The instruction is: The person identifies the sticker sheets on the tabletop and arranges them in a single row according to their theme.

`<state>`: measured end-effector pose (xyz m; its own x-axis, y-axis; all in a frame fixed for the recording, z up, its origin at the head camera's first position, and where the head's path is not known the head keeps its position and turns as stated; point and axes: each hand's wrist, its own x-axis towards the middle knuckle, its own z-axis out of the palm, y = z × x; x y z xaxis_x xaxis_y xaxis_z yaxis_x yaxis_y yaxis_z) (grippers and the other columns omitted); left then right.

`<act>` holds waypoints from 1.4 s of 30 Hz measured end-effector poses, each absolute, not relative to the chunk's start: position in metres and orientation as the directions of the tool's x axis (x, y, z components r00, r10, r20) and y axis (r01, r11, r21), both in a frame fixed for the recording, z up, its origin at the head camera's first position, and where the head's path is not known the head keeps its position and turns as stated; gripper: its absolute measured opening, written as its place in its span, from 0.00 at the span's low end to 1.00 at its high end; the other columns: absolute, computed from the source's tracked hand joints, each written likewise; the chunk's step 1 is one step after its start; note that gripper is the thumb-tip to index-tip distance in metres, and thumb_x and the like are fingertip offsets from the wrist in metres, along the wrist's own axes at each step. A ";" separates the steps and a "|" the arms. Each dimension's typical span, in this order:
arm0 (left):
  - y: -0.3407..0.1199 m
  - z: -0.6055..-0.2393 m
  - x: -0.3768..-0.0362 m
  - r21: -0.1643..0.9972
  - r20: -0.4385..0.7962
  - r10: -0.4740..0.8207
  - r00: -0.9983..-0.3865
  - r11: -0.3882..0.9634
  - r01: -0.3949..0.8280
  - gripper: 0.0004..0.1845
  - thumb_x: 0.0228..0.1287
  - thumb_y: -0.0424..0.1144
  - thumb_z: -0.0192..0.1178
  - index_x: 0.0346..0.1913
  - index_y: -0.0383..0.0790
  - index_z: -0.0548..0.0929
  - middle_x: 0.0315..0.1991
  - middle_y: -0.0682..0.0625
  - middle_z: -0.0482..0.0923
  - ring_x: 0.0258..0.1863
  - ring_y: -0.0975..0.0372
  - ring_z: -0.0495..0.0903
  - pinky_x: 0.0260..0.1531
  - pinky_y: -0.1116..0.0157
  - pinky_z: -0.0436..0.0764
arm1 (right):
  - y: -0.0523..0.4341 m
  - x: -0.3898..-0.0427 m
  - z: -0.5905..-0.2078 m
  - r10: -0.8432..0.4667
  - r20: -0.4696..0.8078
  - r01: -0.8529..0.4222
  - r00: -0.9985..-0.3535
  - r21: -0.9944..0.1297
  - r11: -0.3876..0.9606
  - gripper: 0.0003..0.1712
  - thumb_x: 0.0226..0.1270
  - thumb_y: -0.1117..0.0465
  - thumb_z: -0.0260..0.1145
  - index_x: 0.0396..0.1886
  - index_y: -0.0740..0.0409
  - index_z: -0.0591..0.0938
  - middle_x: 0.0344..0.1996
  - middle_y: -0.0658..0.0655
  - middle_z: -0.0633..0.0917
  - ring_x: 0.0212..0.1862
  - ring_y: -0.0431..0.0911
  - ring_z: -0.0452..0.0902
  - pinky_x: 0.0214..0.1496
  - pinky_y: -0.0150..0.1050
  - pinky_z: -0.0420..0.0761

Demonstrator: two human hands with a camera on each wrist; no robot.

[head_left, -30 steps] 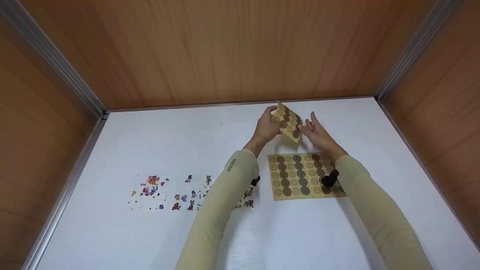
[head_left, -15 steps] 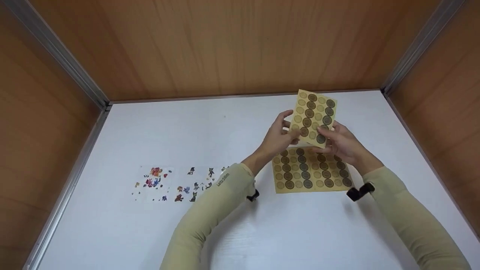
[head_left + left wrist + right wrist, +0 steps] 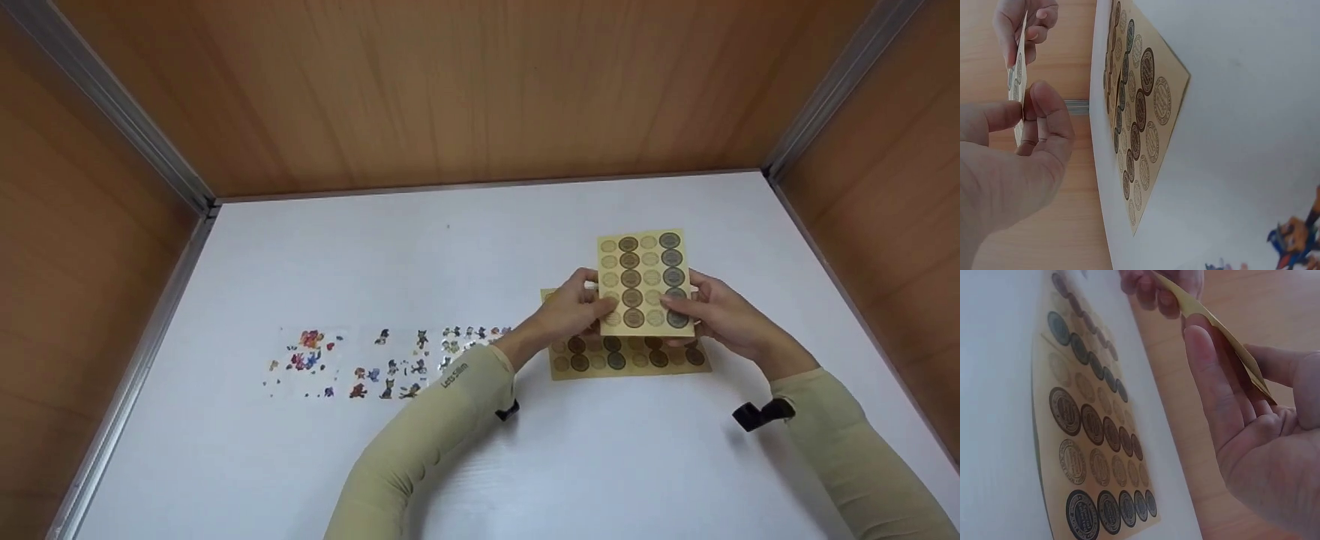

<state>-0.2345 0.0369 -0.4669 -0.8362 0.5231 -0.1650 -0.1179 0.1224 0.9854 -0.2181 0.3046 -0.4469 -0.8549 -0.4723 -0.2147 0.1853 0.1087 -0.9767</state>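
Both hands hold a tan sticker sheet (image 3: 642, 274), printed with columns of pale, brown and dark round seal stickers, above the table. My left hand (image 3: 568, 309) pinches its lower left side, thumb on the printed face. At the lower right side, my right hand (image 3: 726, 315) grips it, thumb on top and fingers behind. In the right wrist view the held sheet (image 3: 1207, 315) is nearly edge-on and slightly bowed. Beneath it on the table lie matching tan stickers (image 3: 628, 367), partly hidden in the head view; a seam or edge runs across them.
To the left lie clear sheets with small colourful cartoon figures, among them a reddish cluster (image 3: 310, 340) and several dog-like characters (image 3: 388, 367); the left sleeve covers some. Wooden panels (image 3: 480, 97) with metal corner strips enclose the white table (image 3: 337, 255) at the back and sides.
The held sheet has moved right and turned from a steep slant to face the camera upright, then lowered over the table stickers. The right hand has gone from fingers spread to gripping its right side.
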 end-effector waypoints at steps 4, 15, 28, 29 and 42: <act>0.043 -0.467 -0.230 0.985 -0.151 0.525 -0.838 0.156 -0.080 0.18 0.77 0.42 0.57 0.62 0.47 0.66 0.36 0.49 0.84 0.31 0.60 0.85 0.45 0.48 0.86 | 0.311 -0.215 -0.449 -0.462 -0.227 0.206 -0.858 -0.974 0.095 0.31 0.80 0.59 0.58 0.76 0.59 0.60 0.50 0.66 0.86 0.46 0.54 0.88 0.37 0.47 0.89; 0.054 -0.468 -0.226 0.985 -0.142 0.541 -0.829 0.158 -0.066 0.13 0.77 0.41 0.57 0.56 0.49 0.67 0.35 0.52 0.86 0.27 0.63 0.81 0.31 0.62 0.85 | 0.318 -0.211 -0.453 -0.403 -0.266 0.245 -0.876 -0.964 0.104 0.30 0.80 0.55 0.59 0.74 0.56 0.61 0.50 0.63 0.87 0.47 0.53 0.87 0.37 0.46 0.89; 0.070 -0.469 -0.223 0.987 -0.122 0.575 -0.809 0.159 -0.036 0.14 0.77 0.40 0.58 0.58 0.45 0.67 0.30 0.49 0.84 0.28 0.54 0.84 0.37 0.52 0.87 | 0.332 -0.205 -0.452 -0.320 -0.285 0.245 -0.904 -0.956 0.161 0.29 0.79 0.53 0.59 0.73 0.55 0.64 0.49 0.60 0.87 0.46 0.52 0.88 0.39 0.46 0.89; 0.072 -0.469 -0.222 0.987 -0.122 0.581 -0.805 0.160 -0.035 0.14 0.77 0.40 0.57 0.58 0.45 0.67 0.31 0.48 0.84 0.29 0.52 0.85 0.39 0.51 0.87 | 0.334 -0.204 -0.453 -0.307 -0.285 0.243 -0.908 -0.956 0.166 0.29 0.79 0.52 0.60 0.72 0.55 0.64 0.49 0.60 0.88 0.45 0.51 0.88 0.39 0.46 0.89; 0.116 -0.469 -0.215 0.883 -0.190 0.574 -0.797 0.455 0.116 0.17 0.76 0.42 0.58 0.62 0.46 0.70 0.31 0.54 0.82 0.22 0.63 0.78 0.20 0.67 0.76 | 0.365 -0.195 -0.464 -0.125 -0.214 0.175 -0.969 -0.948 0.265 0.25 0.77 0.52 0.63 0.66 0.45 0.65 0.43 0.50 0.89 0.42 0.44 0.87 0.41 0.37 0.86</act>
